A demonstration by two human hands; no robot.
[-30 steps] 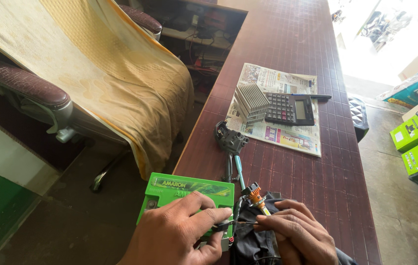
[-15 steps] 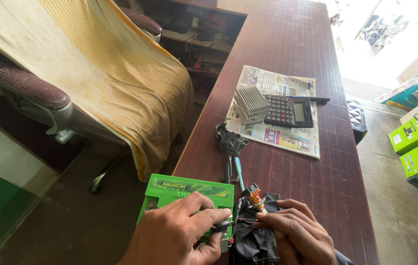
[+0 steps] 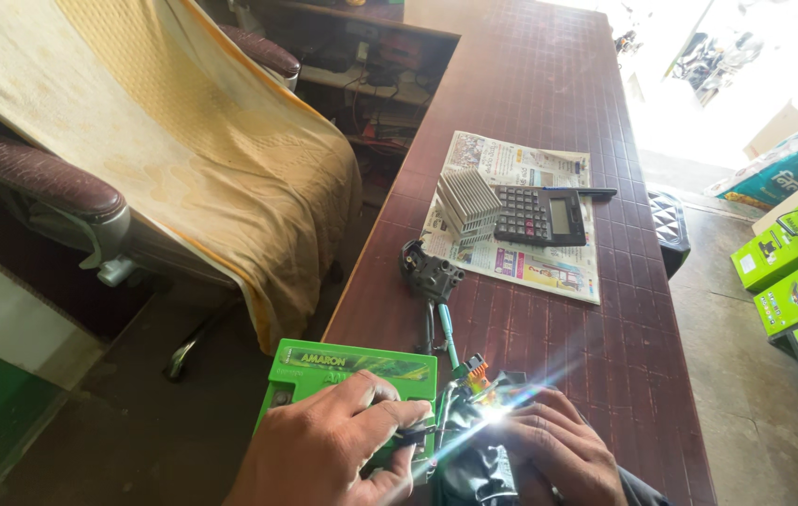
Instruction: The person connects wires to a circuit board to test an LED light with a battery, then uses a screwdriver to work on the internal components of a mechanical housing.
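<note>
Green battery box [image 3: 352, 375] at near desk [image 3: 549, 112] edge, lid shut, contents hidden. Left hand [image 3: 329, 450] resting on it, fingers pinching thin wires. Right hand [image 3: 558, 450] just beside, curled around shiny black bundle [image 3: 474, 459]. Beyond box: black plug [image 3: 430, 276], newspaper [image 3: 521, 267] bearing calculator [image 3: 539, 215].

Head camera looks down along the counter [image 3: 549, 84]

glare hides black bundle [image 3: 474, 459] between hands; green box [image 3: 352, 375] half covered; frame edge cuts wrists.
</note>
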